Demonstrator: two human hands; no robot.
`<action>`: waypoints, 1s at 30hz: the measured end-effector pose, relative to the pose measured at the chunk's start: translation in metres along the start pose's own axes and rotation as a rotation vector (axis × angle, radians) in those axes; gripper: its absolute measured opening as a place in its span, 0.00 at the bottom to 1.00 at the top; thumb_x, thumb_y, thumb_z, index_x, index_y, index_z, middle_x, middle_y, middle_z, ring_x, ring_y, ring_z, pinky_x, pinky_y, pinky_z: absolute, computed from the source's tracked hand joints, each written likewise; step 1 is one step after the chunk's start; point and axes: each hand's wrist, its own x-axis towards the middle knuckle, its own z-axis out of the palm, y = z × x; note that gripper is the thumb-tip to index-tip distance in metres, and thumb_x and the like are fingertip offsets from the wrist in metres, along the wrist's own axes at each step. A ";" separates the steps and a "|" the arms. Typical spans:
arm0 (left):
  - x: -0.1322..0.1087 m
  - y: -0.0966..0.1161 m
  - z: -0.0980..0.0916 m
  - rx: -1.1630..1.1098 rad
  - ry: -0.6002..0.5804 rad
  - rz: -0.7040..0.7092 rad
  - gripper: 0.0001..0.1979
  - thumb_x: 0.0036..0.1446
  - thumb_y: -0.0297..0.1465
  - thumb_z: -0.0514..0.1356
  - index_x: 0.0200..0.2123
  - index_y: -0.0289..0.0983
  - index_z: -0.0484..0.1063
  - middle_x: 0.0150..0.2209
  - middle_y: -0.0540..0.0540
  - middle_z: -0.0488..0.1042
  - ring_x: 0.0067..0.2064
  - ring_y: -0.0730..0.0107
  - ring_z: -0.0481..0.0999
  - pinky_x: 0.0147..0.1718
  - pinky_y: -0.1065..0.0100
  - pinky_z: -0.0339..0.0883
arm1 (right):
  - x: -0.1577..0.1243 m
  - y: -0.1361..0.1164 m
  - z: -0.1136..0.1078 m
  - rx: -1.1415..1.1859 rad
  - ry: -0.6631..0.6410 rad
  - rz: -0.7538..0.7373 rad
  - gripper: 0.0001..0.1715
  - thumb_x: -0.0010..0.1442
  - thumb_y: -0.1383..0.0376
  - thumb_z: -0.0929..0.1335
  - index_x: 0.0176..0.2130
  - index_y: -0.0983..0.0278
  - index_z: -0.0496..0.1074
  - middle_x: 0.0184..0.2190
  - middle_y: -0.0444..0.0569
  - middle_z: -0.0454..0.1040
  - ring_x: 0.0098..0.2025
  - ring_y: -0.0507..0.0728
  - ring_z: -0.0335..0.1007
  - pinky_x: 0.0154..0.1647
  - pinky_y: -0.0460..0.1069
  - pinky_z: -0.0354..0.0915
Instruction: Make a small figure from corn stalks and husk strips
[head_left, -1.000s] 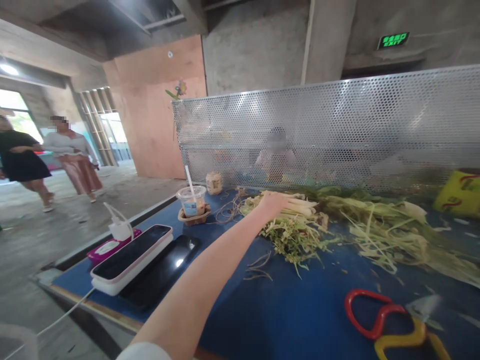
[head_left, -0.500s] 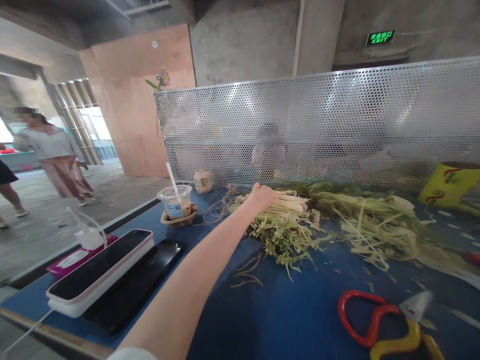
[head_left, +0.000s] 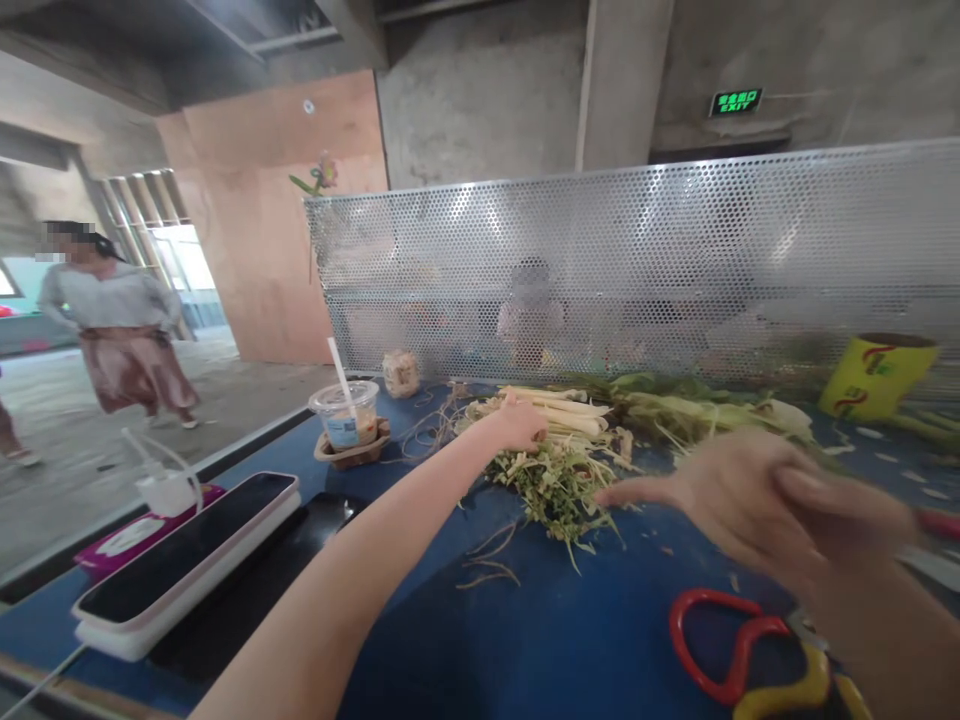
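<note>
The left hand [head_left: 517, 425] lies on the stalks [head_left: 570, 410], fingers curled around their left end. The right hand [head_left: 750, 500], blurred, hovers right of the stalks, fingers loosely spread and holding nothing, forefinger stretched toward the trimmings [head_left: 555, 485] just in front of the stalks. Scissors [head_left: 712, 640] lie nearer than the stalks; a cup [head_left: 346, 415] stands to their left.

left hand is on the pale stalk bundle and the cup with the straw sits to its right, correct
Not quite. The head view shows the cup with the straw left of the pale stalk bundle, not right of it. The left hand is indeed on the bundle.
</note>
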 end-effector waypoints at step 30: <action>-0.086 0.121 -0.027 0.252 0.671 0.214 0.13 0.59 0.30 0.47 0.36 0.33 0.70 0.31 0.45 0.72 0.36 0.65 0.70 0.36 0.63 0.65 | 0.028 0.026 0.029 0.088 0.388 0.059 0.22 0.52 0.60 0.68 0.48 0.59 0.65 0.46 0.50 0.70 0.45 0.60 0.67 0.40 0.54 0.69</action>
